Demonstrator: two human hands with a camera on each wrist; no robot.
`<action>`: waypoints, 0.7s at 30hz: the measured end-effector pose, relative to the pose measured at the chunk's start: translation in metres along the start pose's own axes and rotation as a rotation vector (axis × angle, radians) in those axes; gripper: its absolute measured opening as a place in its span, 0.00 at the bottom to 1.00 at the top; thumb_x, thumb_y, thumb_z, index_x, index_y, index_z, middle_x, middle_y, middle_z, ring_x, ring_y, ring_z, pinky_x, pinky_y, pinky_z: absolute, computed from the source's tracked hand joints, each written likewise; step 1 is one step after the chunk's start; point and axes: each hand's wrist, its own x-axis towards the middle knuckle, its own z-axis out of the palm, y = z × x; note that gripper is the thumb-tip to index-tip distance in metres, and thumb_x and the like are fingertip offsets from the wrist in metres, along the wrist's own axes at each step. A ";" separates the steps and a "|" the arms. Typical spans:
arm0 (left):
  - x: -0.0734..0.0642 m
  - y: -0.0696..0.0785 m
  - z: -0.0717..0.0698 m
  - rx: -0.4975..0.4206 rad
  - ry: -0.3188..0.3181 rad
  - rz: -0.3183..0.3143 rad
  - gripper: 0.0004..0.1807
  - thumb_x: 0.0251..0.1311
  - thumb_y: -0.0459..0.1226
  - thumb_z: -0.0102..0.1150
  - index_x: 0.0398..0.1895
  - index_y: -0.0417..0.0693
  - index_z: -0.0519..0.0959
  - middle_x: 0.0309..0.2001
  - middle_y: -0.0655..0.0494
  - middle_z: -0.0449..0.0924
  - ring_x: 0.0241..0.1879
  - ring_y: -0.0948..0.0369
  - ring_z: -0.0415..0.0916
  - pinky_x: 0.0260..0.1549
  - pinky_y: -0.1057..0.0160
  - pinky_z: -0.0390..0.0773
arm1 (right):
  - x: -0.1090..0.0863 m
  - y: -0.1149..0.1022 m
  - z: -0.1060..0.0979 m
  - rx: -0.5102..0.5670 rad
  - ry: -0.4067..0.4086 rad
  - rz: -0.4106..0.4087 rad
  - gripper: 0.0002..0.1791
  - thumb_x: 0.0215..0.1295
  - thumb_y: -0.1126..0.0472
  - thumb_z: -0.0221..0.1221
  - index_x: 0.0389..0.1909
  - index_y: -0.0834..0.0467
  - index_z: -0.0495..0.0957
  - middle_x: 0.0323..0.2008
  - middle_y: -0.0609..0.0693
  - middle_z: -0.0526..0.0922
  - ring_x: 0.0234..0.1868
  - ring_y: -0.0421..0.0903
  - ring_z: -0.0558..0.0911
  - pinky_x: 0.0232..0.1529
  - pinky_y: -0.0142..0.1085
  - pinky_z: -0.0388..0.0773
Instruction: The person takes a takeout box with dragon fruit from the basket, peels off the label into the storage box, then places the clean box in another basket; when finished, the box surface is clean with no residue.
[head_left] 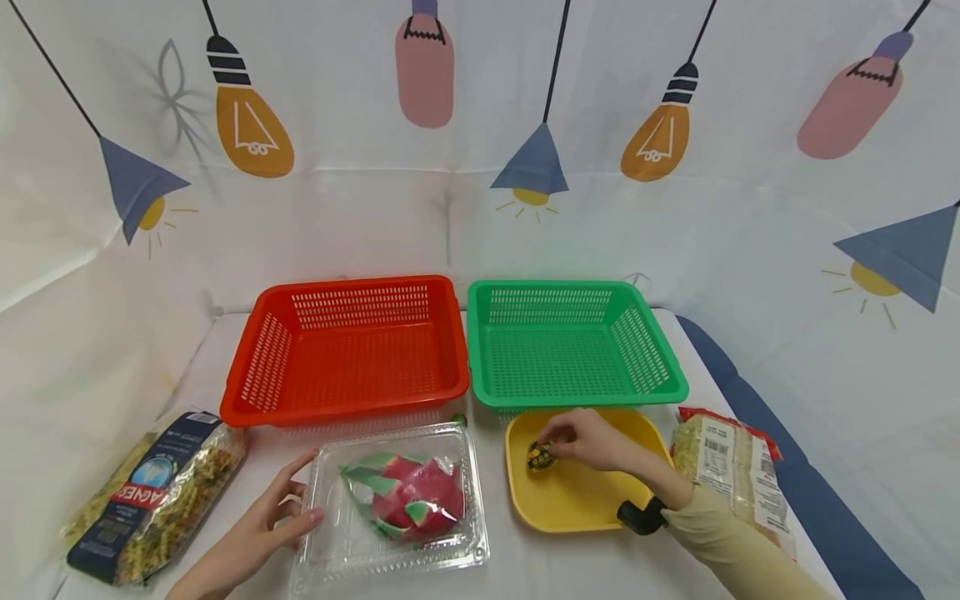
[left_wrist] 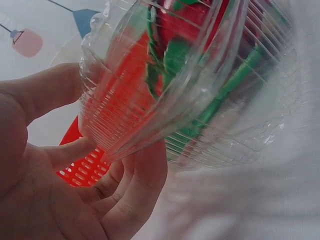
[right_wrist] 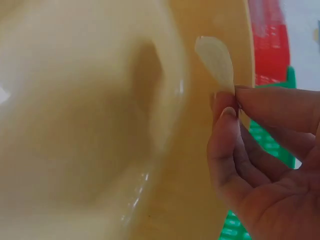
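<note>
Nearest the head camera, a beige sleeve (head_left: 738, 542) reaches in to the right of a plastic box (head_left: 337, 542), which is see-through and holds a dragon fruit (head_left: 427, 496), pink with green tips. At the left edge of the box is the left hand (head_left: 273, 517), its thumb and fingers apart and touching the plastic. Right of the box sits a yellow tray (head_left: 570, 508), and over it the right hand (head_left: 585, 437) has its thumb and fingertips together, pinching a small labelled piece (head_left: 538, 457). From the head it looks black and gold; the right wrist view shows a pale, thin piece between the fingers. Whether it touches the tray, I can't tell.

Behind the box stands a red basket (head_left: 360, 358), reaching further left than the box does. A green basket (head_left: 555, 358) stands behind the box and to its right. Left of the box lies a bag of pasta (head_left: 157, 500), tilted at a slant with its dark label showing. Far right of the box, beyond the tray, lies a bag of noodles (head_left: 720, 458) with red ends.
</note>
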 end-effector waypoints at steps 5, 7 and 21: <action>0.000 0.001 0.000 0.000 0.001 -0.009 0.43 0.72 0.40 0.55 0.80 0.55 0.39 0.52 0.41 0.62 0.40 0.61 0.73 0.35 0.60 0.82 | 0.007 -0.001 0.002 -0.067 -0.023 -0.007 0.07 0.61 0.70 0.64 0.38 0.60 0.86 0.34 0.49 0.87 0.32 0.34 0.77 0.35 0.30 0.76; 0.000 0.001 -0.001 0.001 0.002 -0.015 0.43 0.72 0.40 0.55 0.80 0.56 0.39 0.52 0.41 0.62 0.40 0.61 0.73 0.35 0.60 0.82 | 0.011 0.000 0.004 -0.088 -0.032 -0.004 0.06 0.60 0.70 0.64 0.37 0.60 0.86 0.33 0.49 0.87 0.32 0.33 0.76 0.35 0.30 0.76; -0.002 0.002 0.000 0.003 -0.002 -0.017 0.43 0.72 0.41 0.54 0.80 0.56 0.39 0.53 0.40 0.62 0.42 0.59 0.73 0.36 0.59 0.82 | 0.024 0.002 0.018 -0.221 -0.083 0.021 0.07 0.52 0.73 0.65 0.31 0.61 0.84 0.26 0.48 0.83 0.27 0.35 0.73 0.30 0.29 0.72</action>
